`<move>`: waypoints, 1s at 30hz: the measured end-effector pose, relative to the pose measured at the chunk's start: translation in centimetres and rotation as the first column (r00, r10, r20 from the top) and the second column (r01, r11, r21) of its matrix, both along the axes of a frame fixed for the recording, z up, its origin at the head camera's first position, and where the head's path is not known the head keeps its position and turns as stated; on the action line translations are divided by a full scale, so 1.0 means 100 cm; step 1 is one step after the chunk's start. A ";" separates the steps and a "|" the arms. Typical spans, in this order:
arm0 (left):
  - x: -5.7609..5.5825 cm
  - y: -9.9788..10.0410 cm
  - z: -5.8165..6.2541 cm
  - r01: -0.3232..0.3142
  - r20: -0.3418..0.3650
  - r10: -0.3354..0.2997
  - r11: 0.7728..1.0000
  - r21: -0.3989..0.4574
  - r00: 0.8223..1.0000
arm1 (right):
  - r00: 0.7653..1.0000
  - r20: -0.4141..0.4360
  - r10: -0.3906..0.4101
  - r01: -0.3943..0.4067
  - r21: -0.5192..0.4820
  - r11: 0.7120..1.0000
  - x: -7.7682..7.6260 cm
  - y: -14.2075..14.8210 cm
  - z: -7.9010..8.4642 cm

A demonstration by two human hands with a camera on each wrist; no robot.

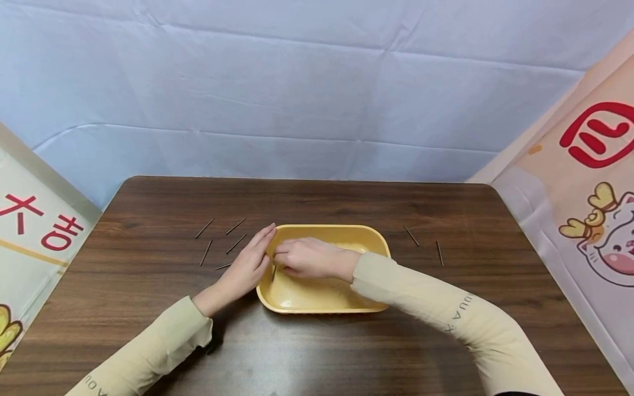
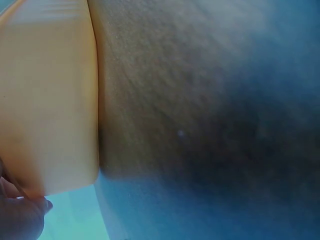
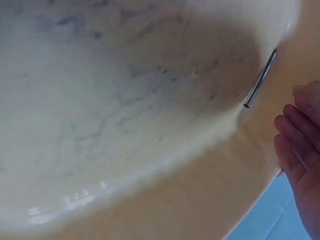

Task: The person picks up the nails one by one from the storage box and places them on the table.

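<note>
A yellow plastic basin [image 1: 327,300] stands on the table. My left hand [image 1: 249,259] rests along its left rim with fingers straight; in the left wrist view, fingertips [image 2: 22,215] show at the basin's far end. My right hand [image 1: 312,257] reaches inside the basin, close to the left wall. Its fingers [image 3: 295,160] are loosely bent in the right wrist view, and nothing shows between them. A thin metal nail [image 3: 260,80] lies at the foot of the wall beside these fingers, apart from them.
Several nails [image 1: 236,243] are scattered on the dark wooden table [image 1: 317,352] left of the basin. Two more, one a slanted nail [image 1: 411,236] and one a steeper nail [image 1: 440,254], lie to its right. A pale cloth [image 1: 297,88] hangs behind the table.
</note>
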State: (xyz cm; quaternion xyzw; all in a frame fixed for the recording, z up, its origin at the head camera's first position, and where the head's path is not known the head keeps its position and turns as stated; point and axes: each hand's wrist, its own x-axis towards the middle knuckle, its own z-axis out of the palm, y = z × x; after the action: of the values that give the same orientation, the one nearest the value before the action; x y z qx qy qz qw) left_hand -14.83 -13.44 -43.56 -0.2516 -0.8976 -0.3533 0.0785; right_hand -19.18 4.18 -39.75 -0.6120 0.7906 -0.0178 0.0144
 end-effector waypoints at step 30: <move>0.001 0.000 0.002 0.005 0.027 -0.005 1.000 0.010 1.000 | 1.000 -0.011 0.029 -0.028 0.037 0.999 -0.004 -0.012 -0.018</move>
State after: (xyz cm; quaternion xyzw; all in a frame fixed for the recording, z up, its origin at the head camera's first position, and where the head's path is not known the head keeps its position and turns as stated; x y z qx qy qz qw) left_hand -14.74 -13.48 -43.41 -0.2484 -0.8962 -0.3613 0.0667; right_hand -19.58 2.95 -41.52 -0.6229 0.7820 0.0003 0.0213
